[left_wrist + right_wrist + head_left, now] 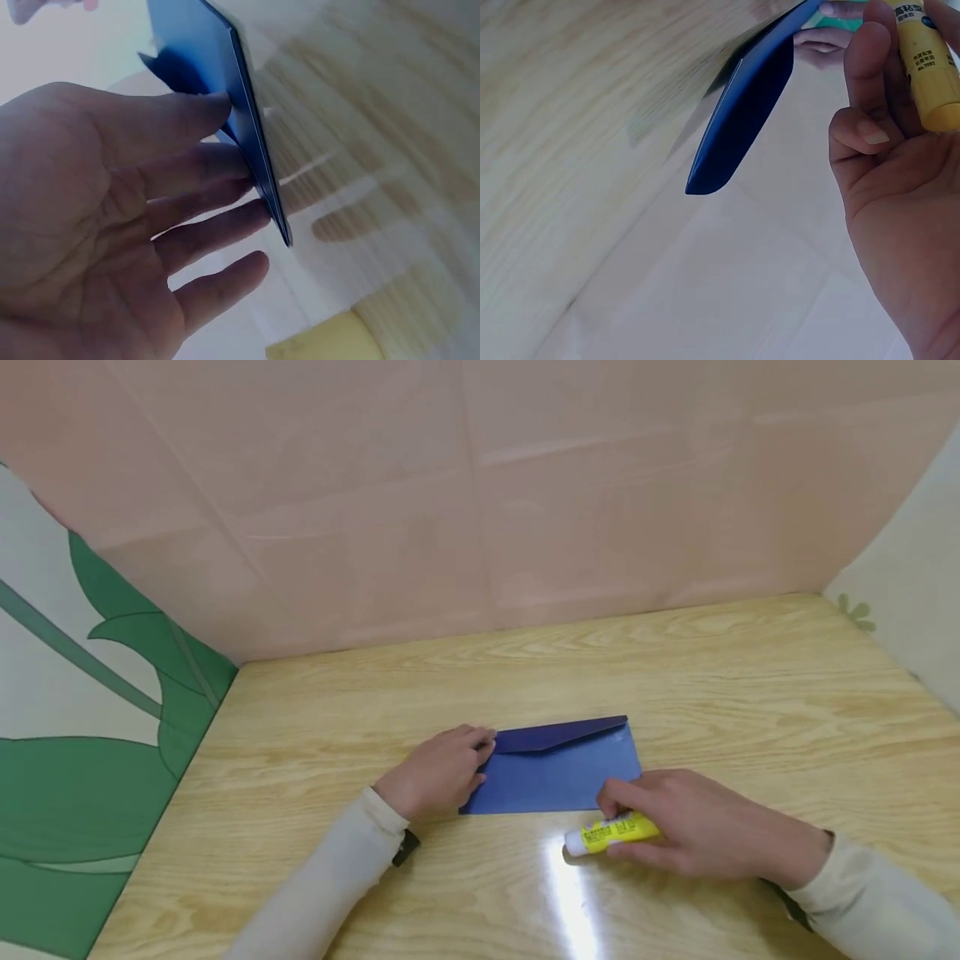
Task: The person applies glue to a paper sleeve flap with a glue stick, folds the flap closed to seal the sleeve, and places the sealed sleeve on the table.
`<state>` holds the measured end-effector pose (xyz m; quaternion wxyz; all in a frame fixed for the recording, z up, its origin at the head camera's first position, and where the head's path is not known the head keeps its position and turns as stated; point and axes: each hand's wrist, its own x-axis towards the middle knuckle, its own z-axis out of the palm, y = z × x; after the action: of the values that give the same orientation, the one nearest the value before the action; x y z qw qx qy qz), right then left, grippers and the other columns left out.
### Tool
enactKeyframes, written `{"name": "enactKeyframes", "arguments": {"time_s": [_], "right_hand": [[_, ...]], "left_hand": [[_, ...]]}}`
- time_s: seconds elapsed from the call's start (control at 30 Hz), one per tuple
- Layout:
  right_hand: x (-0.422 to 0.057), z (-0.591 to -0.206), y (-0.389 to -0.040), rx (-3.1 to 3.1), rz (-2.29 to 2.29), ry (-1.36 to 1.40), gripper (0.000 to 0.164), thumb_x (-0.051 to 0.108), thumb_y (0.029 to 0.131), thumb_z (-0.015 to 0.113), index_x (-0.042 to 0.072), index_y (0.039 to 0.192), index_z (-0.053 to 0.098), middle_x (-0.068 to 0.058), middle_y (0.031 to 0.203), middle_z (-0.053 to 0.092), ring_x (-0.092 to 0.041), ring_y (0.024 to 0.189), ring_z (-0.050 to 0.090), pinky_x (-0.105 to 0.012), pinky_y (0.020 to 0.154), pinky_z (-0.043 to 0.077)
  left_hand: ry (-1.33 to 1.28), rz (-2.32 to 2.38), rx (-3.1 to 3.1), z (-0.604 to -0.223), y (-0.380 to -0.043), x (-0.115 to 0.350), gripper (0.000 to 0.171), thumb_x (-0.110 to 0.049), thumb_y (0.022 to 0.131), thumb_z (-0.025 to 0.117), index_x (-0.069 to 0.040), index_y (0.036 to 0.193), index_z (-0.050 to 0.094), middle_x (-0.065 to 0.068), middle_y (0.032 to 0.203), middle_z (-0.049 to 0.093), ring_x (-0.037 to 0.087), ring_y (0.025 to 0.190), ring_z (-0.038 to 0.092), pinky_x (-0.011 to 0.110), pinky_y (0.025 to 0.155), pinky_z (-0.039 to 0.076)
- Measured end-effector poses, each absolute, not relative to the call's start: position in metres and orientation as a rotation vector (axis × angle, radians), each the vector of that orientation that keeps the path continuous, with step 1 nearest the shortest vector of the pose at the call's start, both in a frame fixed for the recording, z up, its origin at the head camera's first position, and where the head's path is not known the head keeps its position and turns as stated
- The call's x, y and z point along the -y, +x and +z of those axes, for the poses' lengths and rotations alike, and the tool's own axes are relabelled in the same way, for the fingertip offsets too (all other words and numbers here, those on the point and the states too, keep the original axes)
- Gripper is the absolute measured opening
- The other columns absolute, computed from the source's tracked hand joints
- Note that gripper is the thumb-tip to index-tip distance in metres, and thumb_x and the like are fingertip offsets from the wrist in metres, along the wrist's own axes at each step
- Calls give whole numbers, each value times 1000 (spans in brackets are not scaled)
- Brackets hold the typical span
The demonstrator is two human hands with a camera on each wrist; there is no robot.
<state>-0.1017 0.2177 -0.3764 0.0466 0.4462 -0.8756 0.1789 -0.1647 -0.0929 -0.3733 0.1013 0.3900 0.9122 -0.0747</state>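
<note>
A blue envelope (557, 781) lies flat on the wooden table, its darker pointed flap (555, 737) along the far edge and lifted a little from the body. The left hand (442, 770) rests on the envelope's left end; in the left wrist view its thumb (199, 114) lies on the blue paper and several straight fingers touch near the edge. At the lower right corner, the right hand (693, 827) grips a yellow glue stick (621, 831) between thumb and fingers. The glue stick's white capped end points left, close over the table.
A pink sheet (480, 502) hangs behind the table's (337, 693) far edge. Green leaf-printed cloth (67, 802) borders the left side, and a pale panel (900, 560) stands at the right. Glare shines on the near tabletop.
</note>
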Motion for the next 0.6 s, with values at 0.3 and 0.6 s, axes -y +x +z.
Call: {"name": "enactKeyframes", "arguments": {"time_s": [0.3, 0.6], "right_hand": [[-220, -375, -100, 2655, 550, 1370, 28, 43, 87, 75, 33, 100, 53, 25, 76, 46, 10, 68, 41, -13, 59, 37], [-220, -376, -101, 2666, 527, 1384, 27, 43, 87, 74, 33, 100, 53, 25, 78, 47, 10, 69, 41, -13, 59, 36]], "left_hand": [[1048, -91, -2638, -372, -168, 87, 53, -24, 103, 52, 0, 149, 41, 11, 158, 39, 26, 142, 41, 35, 119, 36], [970, -4, -2590, -370, -168, 88, 60, -21, 101, 54, -3, 154, 33, 11, 161, 32, 27, 148, 33, 37, 122, 30]]}}
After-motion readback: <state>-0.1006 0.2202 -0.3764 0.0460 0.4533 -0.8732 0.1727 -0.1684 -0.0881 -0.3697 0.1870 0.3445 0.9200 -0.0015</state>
